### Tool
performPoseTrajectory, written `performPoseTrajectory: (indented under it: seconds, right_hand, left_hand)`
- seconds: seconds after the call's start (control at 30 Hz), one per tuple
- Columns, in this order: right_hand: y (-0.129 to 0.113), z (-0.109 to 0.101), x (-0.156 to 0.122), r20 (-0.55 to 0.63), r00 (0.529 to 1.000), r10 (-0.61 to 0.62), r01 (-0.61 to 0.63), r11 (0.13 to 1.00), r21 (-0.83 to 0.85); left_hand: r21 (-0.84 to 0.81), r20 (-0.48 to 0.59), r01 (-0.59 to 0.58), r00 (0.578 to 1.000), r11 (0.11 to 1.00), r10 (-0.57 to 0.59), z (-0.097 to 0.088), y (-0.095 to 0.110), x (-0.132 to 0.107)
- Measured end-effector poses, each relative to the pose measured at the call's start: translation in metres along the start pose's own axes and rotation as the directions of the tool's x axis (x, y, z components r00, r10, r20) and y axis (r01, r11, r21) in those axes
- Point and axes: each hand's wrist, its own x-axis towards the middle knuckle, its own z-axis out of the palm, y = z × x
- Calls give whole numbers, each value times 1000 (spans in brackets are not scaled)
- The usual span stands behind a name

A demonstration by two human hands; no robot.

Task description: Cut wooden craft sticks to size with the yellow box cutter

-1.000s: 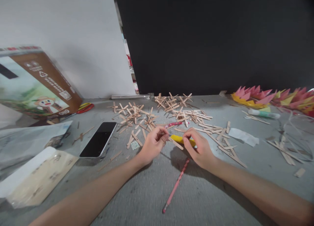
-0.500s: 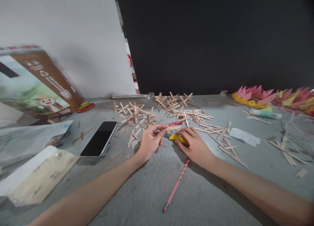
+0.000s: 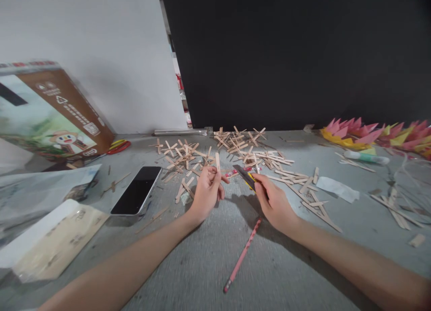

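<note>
My left hand [image 3: 207, 192] pinches a short wooden stick [image 3: 217, 162] and holds it upright above the grey table [image 3: 202, 266]. My right hand [image 3: 274, 201] is closed round a yellow utility knife [image 3: 247, 178] whose dark blade points up and to the left, toward the stick. The two hands are a little apart. A pink pencil [image 3: 241, 256] lies on the table just in front of my right hand. Behind both hands lies a spread of wooden sticks and glued stick crosses [image 3: 235, 151].
A black phone [image 3: 136, 190] lies left of my left hand. Further left are plastic-wrapped packets [image 3: 50, 237] and a tilted cardboard box [image 3: 50, 115] with red scissors [image 3: 117, 147] beside it. Pink and yellow paper shapes [image 3: 370, 133], a glue stick [image 3: 365, 157] and paper scraps lie at right.
My left hand has turned the stick from lying flat to upright. My right hand picked the yellow knife up off the table and tilted its blade toward the stick.
</note>
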Motion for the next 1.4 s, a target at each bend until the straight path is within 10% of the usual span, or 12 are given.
performPoseTrajectory:
  seconds: [1.4]
  right_hand:
    - [-13, 0, -9, 177, 962, -208, 224, 972, -71]
  left_hand:
    - [217, 122, -19, 993, 976, -7, 3, 2, -13]
